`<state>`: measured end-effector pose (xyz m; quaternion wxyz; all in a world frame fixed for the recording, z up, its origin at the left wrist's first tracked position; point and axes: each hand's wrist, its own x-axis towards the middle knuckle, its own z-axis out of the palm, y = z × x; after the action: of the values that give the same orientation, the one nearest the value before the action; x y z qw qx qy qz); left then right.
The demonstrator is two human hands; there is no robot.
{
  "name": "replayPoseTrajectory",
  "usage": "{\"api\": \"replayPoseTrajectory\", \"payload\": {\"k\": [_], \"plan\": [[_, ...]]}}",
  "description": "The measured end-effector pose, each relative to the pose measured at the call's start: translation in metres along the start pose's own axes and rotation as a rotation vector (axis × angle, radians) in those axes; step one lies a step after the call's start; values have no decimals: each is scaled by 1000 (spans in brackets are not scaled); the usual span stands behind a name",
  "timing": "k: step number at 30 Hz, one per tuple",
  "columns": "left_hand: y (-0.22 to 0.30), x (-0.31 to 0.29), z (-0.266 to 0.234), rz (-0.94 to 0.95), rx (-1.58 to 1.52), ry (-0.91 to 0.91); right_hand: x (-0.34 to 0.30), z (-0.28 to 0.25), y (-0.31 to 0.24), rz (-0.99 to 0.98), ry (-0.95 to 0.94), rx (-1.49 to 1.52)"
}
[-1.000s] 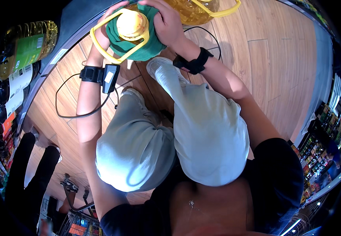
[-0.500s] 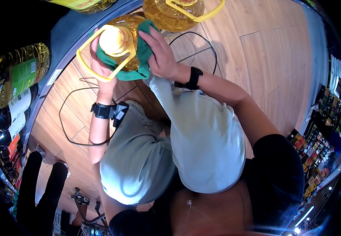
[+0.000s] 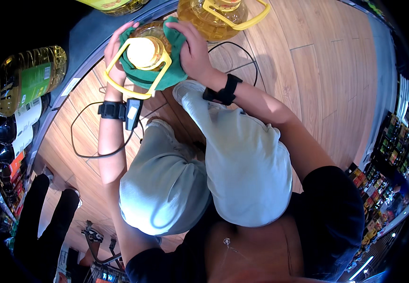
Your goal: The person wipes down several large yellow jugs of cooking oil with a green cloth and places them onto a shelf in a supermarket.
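Observation:
A large clear jug of golden cooking oil [image 3: 155, 31] stands on the floor in front of me, its yellow handle [image 3: 140, 95] looping toward me. A green cloth [image 3: 159, 81] wraps round its near side and flanks. My left hand [image 3: 114, 59] curves round the jug's left side, holding the cloth against it. On the right, my right hand [image 3: 196, 51] grips the cloth's other end, fingers bent over its upper edge. The cap looks washed out by glare. Just behind and right stands a second oil jug [image 3: 209, 21], touched by neither hand.
At the left, a shelf edge [image 3: 74, 81] curves past an oil bottle with a green label [image 3: 32, 82] and dark bottles. A black cable [image 3: 79, 151] loops by my left wrist. My bent knees [image 3: 249, 174] are close below. Another person's dark-clothed legs [image 3: 58, 226] stand lower left.
Both hands have shifted round the jug with the cloth, which now covers more of its near side. My left forearm has moved slightly left and up. The jug's handle has swung a little.

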<state>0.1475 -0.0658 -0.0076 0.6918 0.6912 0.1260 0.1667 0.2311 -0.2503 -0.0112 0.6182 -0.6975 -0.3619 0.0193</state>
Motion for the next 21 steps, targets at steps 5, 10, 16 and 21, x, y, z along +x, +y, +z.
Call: {"api": "replayPoseTrajectory", "payload": {"k": [5,10,16,21], "plan": [[7,-35,33,137,231,231,-31,-12,-4,-6,-15,-104],[6,-48,44,258,263,228,-32,-13,-7,-211,-146,-228],[16,-19,27,171,150,44,17,-7,-9,-287,-159,-114],[9,-10,17,197,158,-22,23,-3,-9,-325,-159,-68]]}}
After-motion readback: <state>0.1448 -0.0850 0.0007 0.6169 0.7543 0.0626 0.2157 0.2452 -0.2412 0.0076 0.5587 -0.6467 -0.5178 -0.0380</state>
